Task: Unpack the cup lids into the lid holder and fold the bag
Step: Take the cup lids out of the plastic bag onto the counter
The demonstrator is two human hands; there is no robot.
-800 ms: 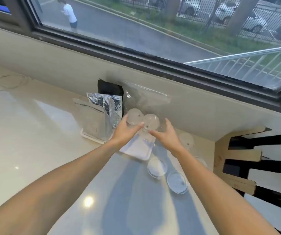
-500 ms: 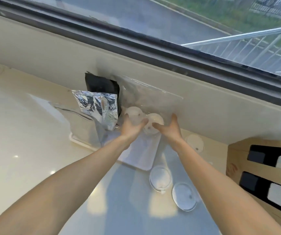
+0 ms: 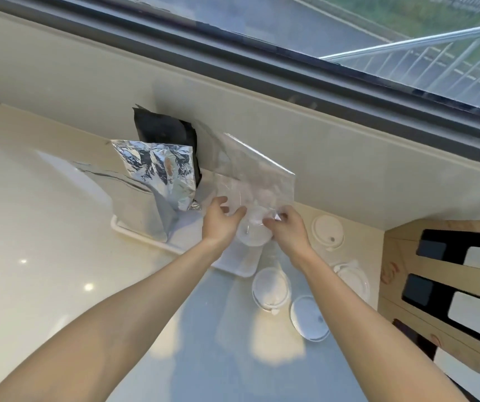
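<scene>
Fingers [image 3: 234, 211] of the left hand [image 3: 222, 224]: curled, thumb and forefinger pinched on the lower left edge of the clear plastic bag [image 3: 257, 175]. Fingers of the right hand [image 3: 288, 227]: closed on the same bag's lower right edge.

Clear plastic bag: held upright above the white tray [image 3: 238, 264], its top corner toward the wall. Contents blurred; at least one lid [image 3: 254, 232] shows at its bottom, between the two hands.

White tray: flat on the pale counter [image 3: 44, 256], its near right corner just below the hands.

Crumpled foil pouch [image 3: 160, 172]: standing on the tray's left part.

Black pouch [image 3: 165, 134]: behind the foil pouch, leaning at the wall.

Loose lids, on the counter right of the tray: one white with a small hole [image 3: 327, 231] toward the wall; one [image 3: 270, 288] just off the tray's near corner; one clear [image 3: 310, 318] nearer the camera, close beside it; one [image 3: 351, 280] further right, near the wooden holder.

Wooden lid holder [image 3: 407, 288]: slotted, dark openings, well right of the tray at the frame edge.
</scene>
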